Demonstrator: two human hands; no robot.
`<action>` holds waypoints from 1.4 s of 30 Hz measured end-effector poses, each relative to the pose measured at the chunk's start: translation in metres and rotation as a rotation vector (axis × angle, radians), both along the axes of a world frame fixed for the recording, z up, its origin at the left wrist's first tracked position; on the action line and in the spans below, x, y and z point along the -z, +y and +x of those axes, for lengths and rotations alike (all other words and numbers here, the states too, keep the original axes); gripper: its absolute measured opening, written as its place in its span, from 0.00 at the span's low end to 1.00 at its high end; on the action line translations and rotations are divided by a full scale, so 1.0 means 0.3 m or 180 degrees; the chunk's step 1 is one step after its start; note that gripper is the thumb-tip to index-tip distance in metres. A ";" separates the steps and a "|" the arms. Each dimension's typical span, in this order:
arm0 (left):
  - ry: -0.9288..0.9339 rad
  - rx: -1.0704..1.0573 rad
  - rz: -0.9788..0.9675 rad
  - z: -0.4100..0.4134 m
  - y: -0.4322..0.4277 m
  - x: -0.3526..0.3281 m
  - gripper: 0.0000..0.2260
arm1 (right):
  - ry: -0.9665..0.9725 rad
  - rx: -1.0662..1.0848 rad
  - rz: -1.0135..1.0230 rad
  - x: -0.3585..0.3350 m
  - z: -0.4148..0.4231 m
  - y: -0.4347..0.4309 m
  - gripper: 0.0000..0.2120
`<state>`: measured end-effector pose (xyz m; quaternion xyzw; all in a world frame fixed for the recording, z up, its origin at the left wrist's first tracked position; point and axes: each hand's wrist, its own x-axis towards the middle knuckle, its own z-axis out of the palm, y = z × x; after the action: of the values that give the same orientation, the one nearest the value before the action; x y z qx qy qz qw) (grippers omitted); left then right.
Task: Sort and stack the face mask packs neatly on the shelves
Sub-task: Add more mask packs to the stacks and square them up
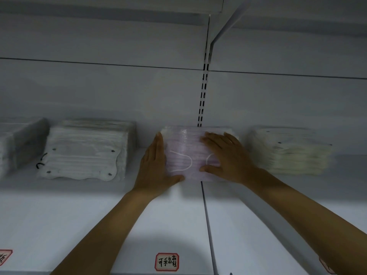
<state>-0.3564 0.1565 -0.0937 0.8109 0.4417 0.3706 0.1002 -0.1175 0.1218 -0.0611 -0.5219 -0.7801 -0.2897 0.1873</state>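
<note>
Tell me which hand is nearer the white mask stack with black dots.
Left. The left hand lies along the left edge of the pink pack, the side facing the white stack. The right hand rests on the pack's far side.

Red-bordered handwritten label (167,262) on shelf front edge.

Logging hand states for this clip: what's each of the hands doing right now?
Left hand: open, fingers straight, pressed against the pink mask pack's left side.
Right hand: open, resting flat on top.
</note>
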 end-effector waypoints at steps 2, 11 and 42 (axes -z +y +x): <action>-0.0034 0.0020 -0.0068 0.001 0.002 0.000 0.60 | -0.0003 -0.0046 -0.0014 0.001 -0.007 0.002 0.39; -0.0115 0.0109 -0.0144 -0.002 0.004 0.008 0.55 | -0.0833 -0.0486 -0.0052 0.001 0.020 0.004 0.43; 0.0022 0.0021 0.0870 0.024 -0.100 -0.118 0.45 | -0.0901 -0.0487 0.0414 -0.068 0.101 -0.083 0.35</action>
<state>-0.3492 0.1264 -0.0583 0.8196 0.3848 0.4242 -0.0115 -0.0872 0.0968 -0.0407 -0.4019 -0.8157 -0.3950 0.1305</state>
